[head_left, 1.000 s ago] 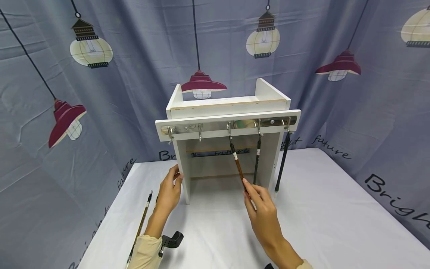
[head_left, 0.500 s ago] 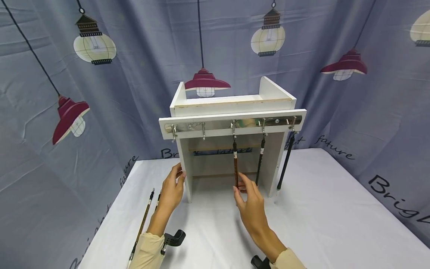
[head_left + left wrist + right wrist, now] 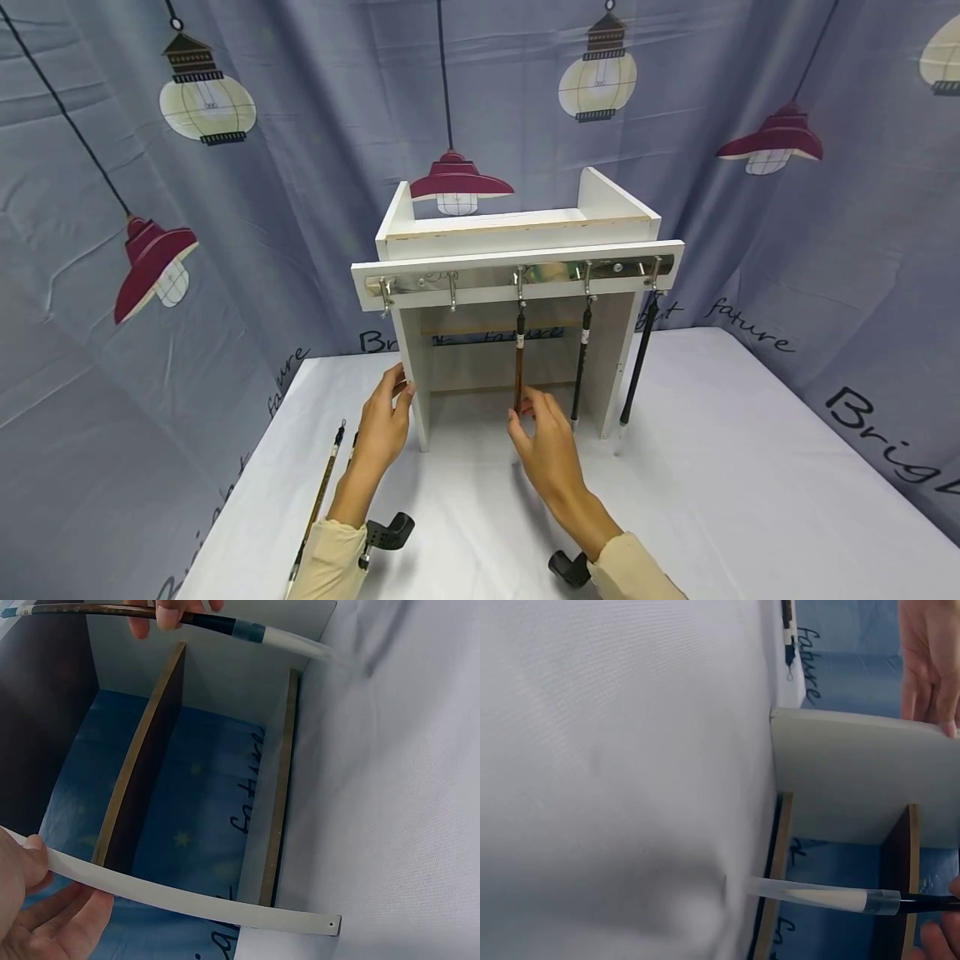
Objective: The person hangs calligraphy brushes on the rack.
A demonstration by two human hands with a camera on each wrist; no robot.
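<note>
Head view: brown brush (image 3: pixel 519 367) hangs from the middle hook (image 3: pixel 520 287), its loop too small to make out; lower end hidden behind the right hand (image 3: pixel 551 450), whose thumb and fingers pinch the handle, nearly closed. Left wrist view shows that end: clear cap over pale bristles, tip blurry; can't tell whether it touches the cloth. Right wrist view cuts the right fingers off at the edge. Left hand (image 3: pixel 384 425), bent in a narrow gap, grips the left side panel's front edge between thumb and fingers, fingertips partly hidden behind it. Two dark brushes (image 3: pixel 582 358) hang right of the brown one. One more brush (image 3: pixel 322 492) lies on the table at left, lower end cut off by the frame; another (image 3: pixel 353 444) is mostly covered by the left forearm. Table has a white, slightly creased cloth (image 3: pixel 750 467); blue-grey curtain (image 3: pixel 300 192) printed with lamps and lettering surrounds it. White shelf unit (image 3: pixel 480 246) stands upright, walled on top; wood-edged boards cross inside, curtain visible between them.
</note>
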